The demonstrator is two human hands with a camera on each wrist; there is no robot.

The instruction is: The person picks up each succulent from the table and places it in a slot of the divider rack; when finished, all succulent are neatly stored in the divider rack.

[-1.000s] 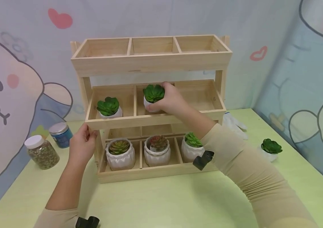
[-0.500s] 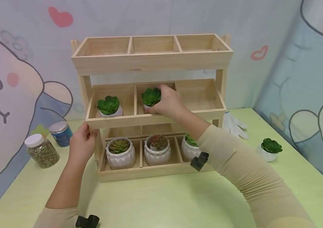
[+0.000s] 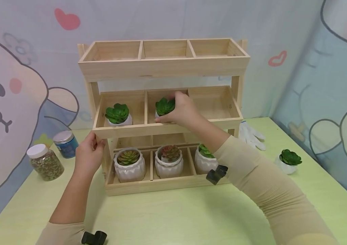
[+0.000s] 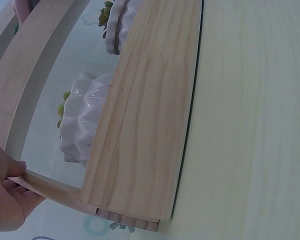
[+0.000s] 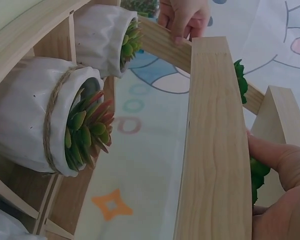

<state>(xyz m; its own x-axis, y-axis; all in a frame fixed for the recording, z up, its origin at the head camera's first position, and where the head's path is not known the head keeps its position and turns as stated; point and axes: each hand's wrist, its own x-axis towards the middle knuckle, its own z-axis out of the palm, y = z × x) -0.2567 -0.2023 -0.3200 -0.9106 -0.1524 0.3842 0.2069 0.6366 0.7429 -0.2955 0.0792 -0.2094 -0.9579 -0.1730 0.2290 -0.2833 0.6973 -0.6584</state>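
Note:
My right hand holds a small green succulent in a white pot, down inside the middle compartment of the wooden plant stand's middle tier. The thumb is at the pot's front; the hand hides most of the pot. In the right wrist view, the tier's front board covers part of this succulent. My left hand pinches the stand's left side just below the middle tier; the left wrist view shows its thumb and fingers on a wooden side piece. A similar potted succulent sits in the compartment to the left.
White pots with succulents stand in the bottom tier. Left of the stand are a jar of granules and a blue jar. At right lie white gloves and another potted succulent. The top tier has three compartments.
My right hand has lowered the potted succulent into the middle compartment, shifting it slightly left and then back right. The left hand keeps its place on the stand.

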